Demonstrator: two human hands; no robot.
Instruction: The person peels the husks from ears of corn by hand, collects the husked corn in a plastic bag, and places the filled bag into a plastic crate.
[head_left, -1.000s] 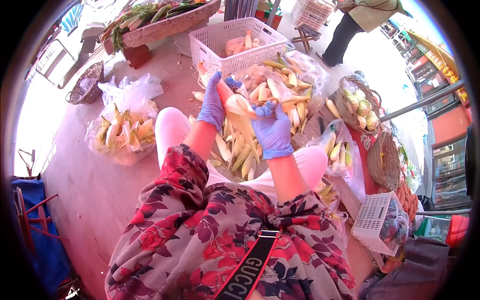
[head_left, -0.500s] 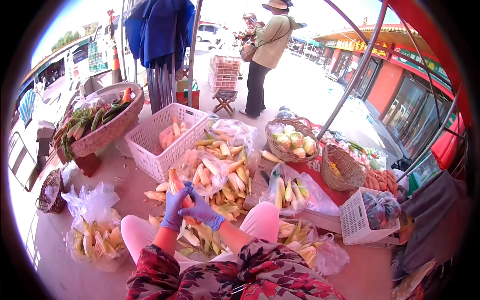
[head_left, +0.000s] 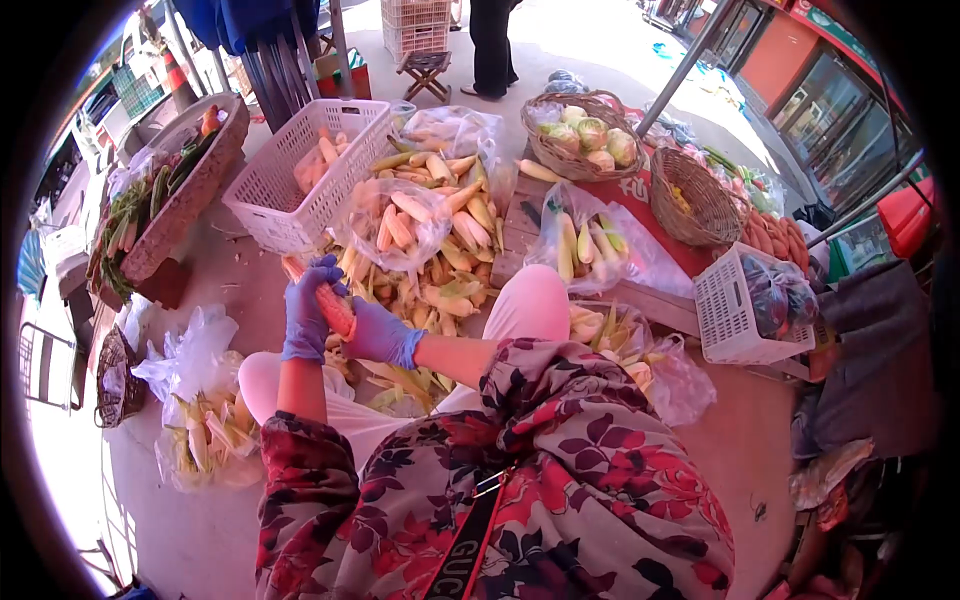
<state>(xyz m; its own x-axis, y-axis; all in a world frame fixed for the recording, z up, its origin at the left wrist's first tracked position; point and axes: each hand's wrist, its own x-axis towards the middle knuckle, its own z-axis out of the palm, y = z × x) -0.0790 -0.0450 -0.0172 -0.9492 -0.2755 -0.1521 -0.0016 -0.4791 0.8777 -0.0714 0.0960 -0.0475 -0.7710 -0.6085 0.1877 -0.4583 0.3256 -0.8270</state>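
Observation:
Both my hands wear blue-purple gloves and meet around one ear of corn (head_left: 336,311), tilted above my left knee. My left hand (head_left: 305,318) has its fingers wrapped round the cob. My right hand (head_left: 378,335) is closed at the cob's lower end, its fingertips partly hidden. Orange-pink kernels show between the two hands. In front of my knees lies a pile of corn husks and ears (head_left: 445,290). Beyond the hands, a clear plastic bag (head_left: 400,228) holds several peeled ears.
A white plastic crate (head_left: 305,190) stands ahead with a bag of corn inside. Bagged corn (head_left: 585,245) lies on a low board to the right, near a wicker basket of cabbages (head_left: 575,150). A bag of husks (head_left: 205,440) sits on the left. A person (head_left: 490,50) stands further off.
The view has tipped downward. My hands stay on the ear of corn, which now lies more slanted, and my right hand has shifted toward its lower end.

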